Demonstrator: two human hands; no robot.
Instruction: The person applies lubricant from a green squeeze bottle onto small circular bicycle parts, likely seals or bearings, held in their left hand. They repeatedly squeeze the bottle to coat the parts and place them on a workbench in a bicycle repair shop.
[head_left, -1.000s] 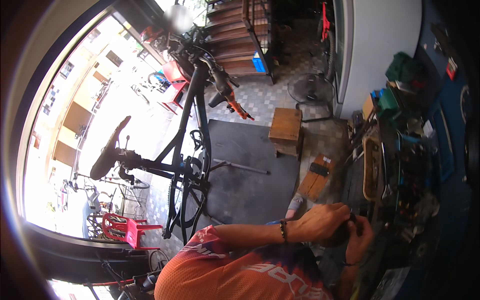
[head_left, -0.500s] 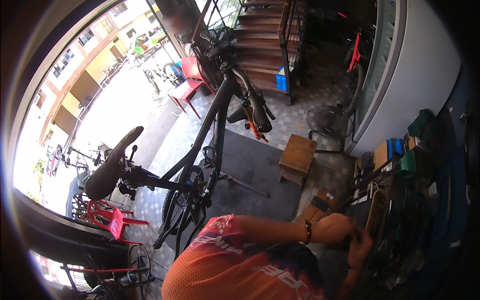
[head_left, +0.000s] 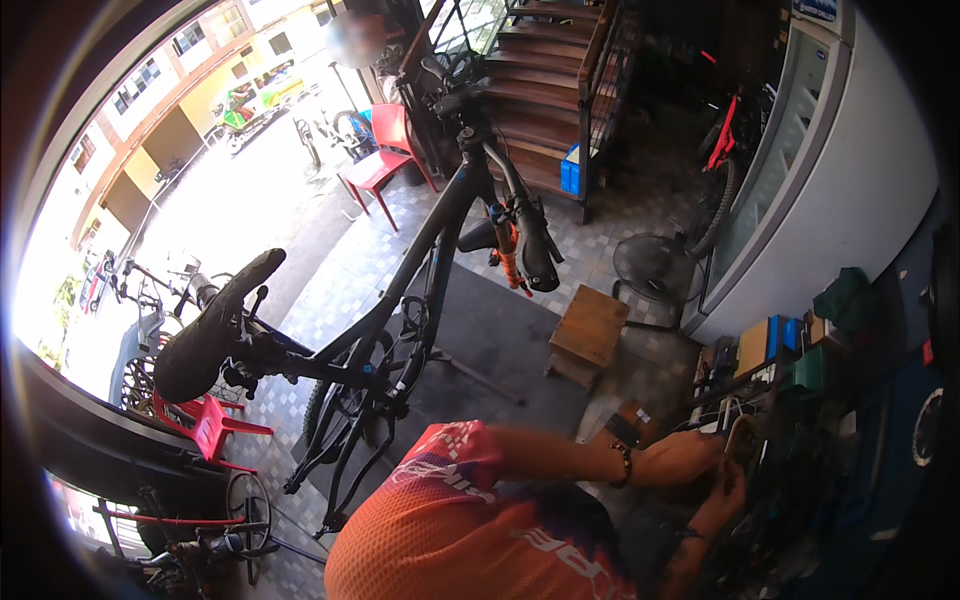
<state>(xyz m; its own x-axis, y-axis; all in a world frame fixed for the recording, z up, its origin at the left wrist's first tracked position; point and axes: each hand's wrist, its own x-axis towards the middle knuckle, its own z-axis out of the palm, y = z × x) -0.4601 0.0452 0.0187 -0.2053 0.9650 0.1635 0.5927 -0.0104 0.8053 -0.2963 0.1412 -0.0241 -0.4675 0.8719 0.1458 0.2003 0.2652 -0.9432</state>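
Note:
My left hand (head_left: 684, 457), with a dark bracelet at the wrist, reaches across to the tool bench at the right. My right hand (head_left: 724, 496) is beside it, just below, its fingertips close to the left ones. Both hands have curled fingers; what they hold, if anything, is too small and dim to make out. Right beyond the fingertips is a tan, rounded object (head_left: 740, 437) whose kind I cannot tell. Dark tools and parts crowd the bench (head_left: 800, 480) around the hands. A black bicycle frame (head_left: 405, 280) with an orange-bodied shock stands raised to the left.
A wooden stool (head_left: 588, 325) stands on the floor beyond my arms. Behind it are a floor fan (head_left: 652, 266) and a tall glass-doored cabinet (head_left: 770, 170). Red chairs (head_left: 380, 165) and wooden stairs (head_left: 540, 80) are further off. Another person (head_left: 357, 42) is near the stairs.
The whole view has tilted and shifted slightly. My hands remain together by the bench, with the tan object now showing beside the fingertips.

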